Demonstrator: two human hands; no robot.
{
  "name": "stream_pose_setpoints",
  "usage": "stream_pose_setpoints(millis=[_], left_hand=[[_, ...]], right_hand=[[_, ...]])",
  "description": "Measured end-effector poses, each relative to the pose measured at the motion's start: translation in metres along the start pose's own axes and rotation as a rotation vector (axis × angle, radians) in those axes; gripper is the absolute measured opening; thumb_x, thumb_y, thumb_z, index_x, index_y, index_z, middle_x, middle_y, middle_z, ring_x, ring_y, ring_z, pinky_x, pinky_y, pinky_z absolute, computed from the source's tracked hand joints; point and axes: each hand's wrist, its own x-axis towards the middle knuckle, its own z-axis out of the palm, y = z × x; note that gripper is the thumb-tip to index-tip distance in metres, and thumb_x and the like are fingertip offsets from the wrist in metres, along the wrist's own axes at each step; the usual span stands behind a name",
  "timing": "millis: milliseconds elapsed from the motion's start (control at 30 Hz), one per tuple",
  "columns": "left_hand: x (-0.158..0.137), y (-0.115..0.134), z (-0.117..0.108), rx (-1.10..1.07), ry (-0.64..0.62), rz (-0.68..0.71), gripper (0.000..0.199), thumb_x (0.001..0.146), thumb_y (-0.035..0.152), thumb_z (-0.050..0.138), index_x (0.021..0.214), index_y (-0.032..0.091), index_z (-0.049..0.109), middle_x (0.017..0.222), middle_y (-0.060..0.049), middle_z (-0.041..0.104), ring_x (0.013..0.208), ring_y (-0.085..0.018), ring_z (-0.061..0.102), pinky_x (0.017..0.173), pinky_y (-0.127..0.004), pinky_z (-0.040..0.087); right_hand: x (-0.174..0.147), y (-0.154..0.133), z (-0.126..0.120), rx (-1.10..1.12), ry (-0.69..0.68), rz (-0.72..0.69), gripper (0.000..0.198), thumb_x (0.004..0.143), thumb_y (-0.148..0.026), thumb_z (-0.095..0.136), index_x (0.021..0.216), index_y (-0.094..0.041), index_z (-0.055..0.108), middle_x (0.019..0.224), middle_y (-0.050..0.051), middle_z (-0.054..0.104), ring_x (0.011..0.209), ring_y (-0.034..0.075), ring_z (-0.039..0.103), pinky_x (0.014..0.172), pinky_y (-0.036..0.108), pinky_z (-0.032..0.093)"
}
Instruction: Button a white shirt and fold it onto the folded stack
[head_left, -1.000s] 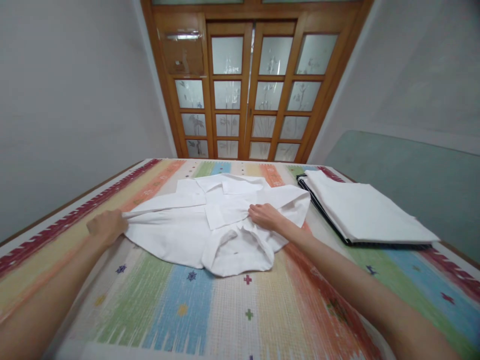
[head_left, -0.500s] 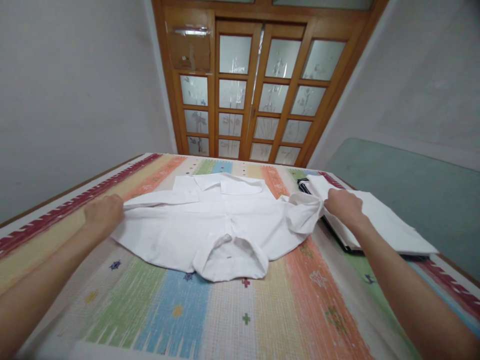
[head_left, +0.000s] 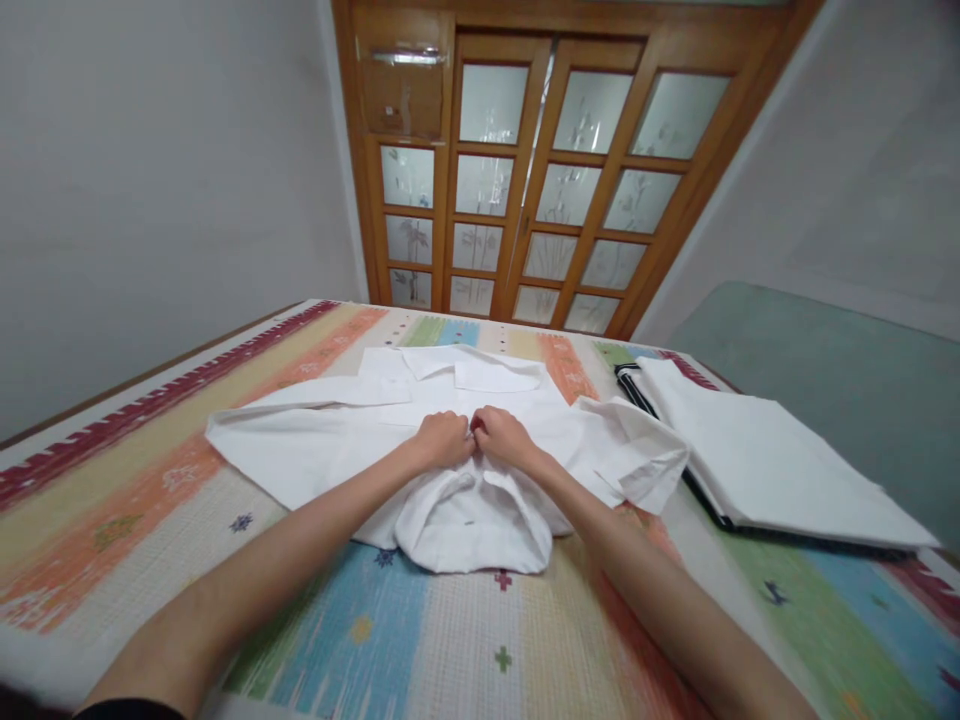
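A white collared shirt (head_left: pixel 300 445) lies spread on the patterned cloth, its collar toward me and its sleeves out to both sides. My left hand (head_left: pixel 444 438) and my right hand (head_left: pixel 504 436) meet at the shirt's front, just beyond the collar opening. Both have their fingers closed in a pinch on the fabric near the placket. The exact bit of cloth between the fingertips is hidden by the hands. The right sleeve end lies crumpled, while the left one stretches out flatter.
A stack of folded white and dark clothes (head_left: pixel 795 460) sits on the right of the striped tablecloth (head_left: pixel 465 640). Behind it stands a grey-green rounded panel (head_left: pixel 810 350). Wooden doors with glass panes (head_left: pixel 551 190) close off the far side, between pale walls.
Both hands have let go of the sleeve ends and come together at the middle of the shirt, below the collar. The view has shifted slightly left.
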Motion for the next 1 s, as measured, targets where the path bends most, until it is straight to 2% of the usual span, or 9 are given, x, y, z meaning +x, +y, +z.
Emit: stream_pose_setpoints(millis=[167, 267, 400, 500, 700, 900, 1000], left_hand=[[0.001, -0.016, 0.01, -0.099, 0.056, 0.039, 0.029, 0.085, 0.032, 0.042, 0.089, 0.015, 0.065, 0.089, -0.016, 0.069, 0.087, -0.028, 0.066, 0.073, -0.036, 0.047], [-0.001, -0.028, 0.017, -0.297, 0.124, 0.106, 0.02, 0.083, 0.029, 0.045, 0.082, 0.017, 0.062, 0.078, -0.008, 0.068, 0.077, -0.022, 0.064, 0.07, -0.032, 0.046], [-0.004, -0.037, 0.022, -0.636, 0.215, 0.127, 0.017, 0.084, 0.028, 0.044, 0.077, 0.018, 0.057, 0.068, 0.0, 0.061, 0.066, -0.015, 0.057, 0.064, -0.026, 0.045], [-0.004, -0.036, 0.02, -0.765, 0.294, 0.138, 0.015, 0.082, 0.026, 0.046, 0.075, 0.018, 0.056, 0.071, 0.0, 0.059, 0.067, -0.014, 0.055, 0.065, -0.026, 0.045], [-0.005, -0.034, 0.021, -0.826, 0.377, 0.099, 0.015, 0.082, 0.026, 0.047, 0.073, 0.017, 0.056, 0.069, 0.0, 0.058, 0.066, -0.013, 0.054, 0.066, -0.025, 0.045], [-0.004, -0.036, 0.026, -0.844, 0.407, 0.243, 0.011, 0.081, 0.027, 0.056, 0.077, 0.017, 0.057, 0.074, -0.001, 0.058, 0.066, -0.011, 0.053, 0.06, -0.022, 0.045], [-0.005, -0.037, 0.028, -0.837, 0.449, 0.271, 0.01, 0.079, 0.027, 0.061, 0.082, 0.017, 0.058, 0.076, -0.001, 0.058, 0.066, -0.011, 0.053, 0.056, -0.021, 0.044]], right_hand=[[-0.003, 0.004, 0.019, 0.098, 0.186, 0.014, 0.017, 0.085, -0.018, 0.04, 0.089, -0.019, 0.056, 0.091, 0.005, 0.061, 0.083, 0.017, 0.056, 0.072, 0.026, 0.041], [-0.007, 0.005, 0.028, 0.149, 0.298, -0.014, 0.012, 0.086, -0.023, 0.043, 0.089, -0.019, 0.055, 0.091, 0.006, 0.059, 0.083, 0.018, 0.056, 0.073, 0.027, 0.043], [-0.009, 0.004, 0.033, 0.183, 0.32, -0.102, 0.013, 0.087, -0.029, 0.048, 0.091, -0.018, 0.056, 0.094, 0.008, 0.059, 0.084, 0.019, 0.057, 0.077, 0.028, 0.045], [-0.01, 0.004, 0.032, 0.158, 0.299, -0.137, 0.014, 0.087, -0.028, 0.051, 0.094, -0.018, 0.058, 0.098, 0.009, 0.06, 0.09, 0.02, 0.057, 0.081, 0.029, 0.045], [-0.013, 0.003, 0.032, 0.104, 0.329, -0.143, 0.018, 0.091, -0.018, 0.042, 0.091, -0.018, 0.06, 0.091, 0.009, 0.061, 0.09, 0.02, 0.055, 0.083, 0.03, 0.043], [-0.012, 0.006, 0.037, 0.149, 0.402, -0.258, 0.017, 0.088, -0.013, 0.042, 0.086, -0.017, 0.058, 0.081, 0.008, 0.059, 0.081, 0.021, 0.053, 0.075, 0.032, 0.043], [-0.011, 0.008, 0.039, 0.209, 0.451, -0.288, 0.014, 0.087, -0.013, 0.044, 0.083, -0.018, 0.057, 0.077, 0.007, 0.057, 0.077, 0.021, 0.052, 0.071, 0.032, 0.043]])
